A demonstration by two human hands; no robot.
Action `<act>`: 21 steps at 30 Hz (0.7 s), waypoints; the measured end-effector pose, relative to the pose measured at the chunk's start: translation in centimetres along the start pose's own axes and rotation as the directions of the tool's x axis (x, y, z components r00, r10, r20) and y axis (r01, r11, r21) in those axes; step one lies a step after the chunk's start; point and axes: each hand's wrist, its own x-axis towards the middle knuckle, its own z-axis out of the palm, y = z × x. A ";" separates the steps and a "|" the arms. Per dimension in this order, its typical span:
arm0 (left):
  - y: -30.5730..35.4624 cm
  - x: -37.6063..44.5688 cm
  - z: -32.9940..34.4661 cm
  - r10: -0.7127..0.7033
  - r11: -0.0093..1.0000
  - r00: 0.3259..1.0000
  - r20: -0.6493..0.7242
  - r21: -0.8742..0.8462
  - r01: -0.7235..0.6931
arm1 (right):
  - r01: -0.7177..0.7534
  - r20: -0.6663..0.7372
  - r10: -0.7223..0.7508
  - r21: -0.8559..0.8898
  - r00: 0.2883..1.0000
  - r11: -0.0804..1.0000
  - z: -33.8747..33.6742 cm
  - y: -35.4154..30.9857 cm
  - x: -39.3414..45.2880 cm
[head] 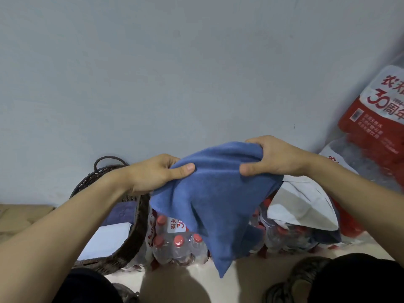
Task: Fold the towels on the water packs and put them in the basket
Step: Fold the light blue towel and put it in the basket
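Note:
I hold a blue towel (218,206) up in the air in front of the wall. My left hand (153,173) grips its upper left edge, thumb on the front. My right hand (273,158) grips the bunched upper right corner. The cloth hangs down in a point over the shrink-wrapped water packs (177,243) with red caps. A white towel (303,204) and a dark cloth (328,236) lie on the packs at the right. The dark woven basket (135,232) stands at the left, with a white towel (107,239) and a purple towel (122,212) folded inside.
A tall stack of red and white water packs (376,114) stands at the right against the pale wall. Cardboard (19,217) lies at the far left. My knees in dark trousers (358,281) and a shoe (288,287) are at the bottom, on a light floor.

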 end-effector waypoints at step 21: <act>-2.2 -0.1 -2.5 -0.369 0.880 0.919 0.137 0.369 0.298 | -0.407 0.600 0.293 0.060 0.745 0.912 2.7 3.5 -1.8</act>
